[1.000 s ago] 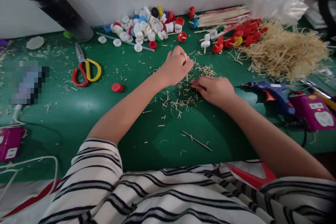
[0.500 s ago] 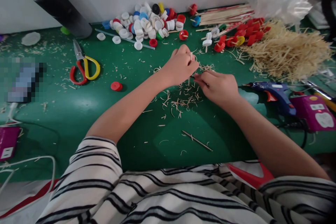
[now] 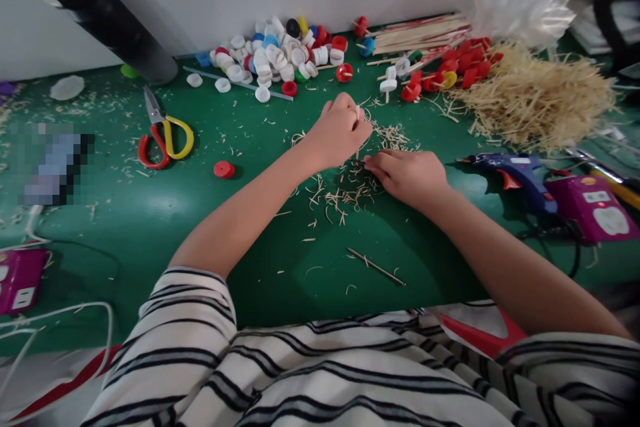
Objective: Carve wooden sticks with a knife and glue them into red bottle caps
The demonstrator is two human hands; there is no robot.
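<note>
My left hand (image 3: 341, 133) is closed, palm down, around a thin pale wooden stick (image 3: 357, 111) whose end shows by the knuckles. The rest of that stick is hidden by the fingers. Just to the right and lower, my right hand (image 3: 411, 177) is pinched, with a small dark tip poking out at its fingertips; what kind of thing it is I cannot make out. Curly wood shavings (image 3: 345, 197) lie scattered beneath and around both hands. Closer to my body rests a slim metal rod (image 3: 376, 267). A red bottle cap (image 3: 224, 169) sits left of my left forearm.
Scissors (image 3: 165, 137) lie at left. Behind are piled bottle caps (image 3: 275, 57), wooden sticks (image 3: 417, 33) and red caps with sticks through them (image 3: 467, 65). On the right are a heap of wood shavings (image 3: 540, 100), a blue glue gun (image 3: 515, 177) and a purple power block (image 3: 595, 207).
My right hand has moved slightly down and away from my left hand, so the gap between them is wider. The whole view has shifted a little.
</note>
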